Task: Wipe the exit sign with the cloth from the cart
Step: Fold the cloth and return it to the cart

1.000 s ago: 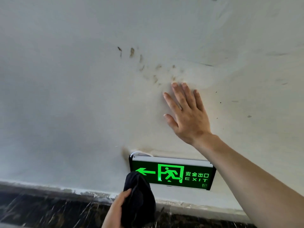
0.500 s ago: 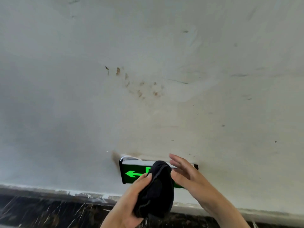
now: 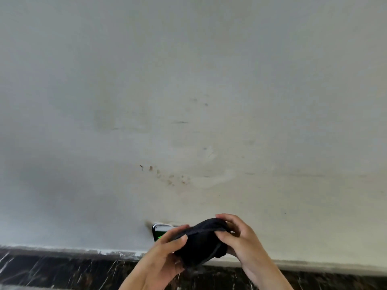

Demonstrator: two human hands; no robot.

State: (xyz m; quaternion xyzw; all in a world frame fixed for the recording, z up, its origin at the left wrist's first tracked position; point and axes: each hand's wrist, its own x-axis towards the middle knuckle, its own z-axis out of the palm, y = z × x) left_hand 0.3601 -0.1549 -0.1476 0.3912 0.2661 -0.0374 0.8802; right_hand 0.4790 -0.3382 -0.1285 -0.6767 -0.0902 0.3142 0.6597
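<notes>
A bunched black cloth point(image 3: 201, 241) is held in front of the exit sign by both hands. My left hand point(image 3: 165, 254) grips its left and lower side, thumb on top. My right hand point(image 3: 240, 237) pinches its right end between fingers and thumb. Only the left end of the green lit exit sign point(image 3: 158, 234) shows, low on the wall; the cloth and hands hide the remainder.
A dirty white wall point(image 3: 188, 101) fills most of the view, with brown spots point(image 3: 167, 176) above the sign. A dark marble skirting band point(image 3: 62, 271) runs along the bottom under a chipped paint edge.
My right hand has left the wall, come down and taken hold of the cloth with my left hand. The cloth now covers most of the sign. The view has tilted upward.
</notes>
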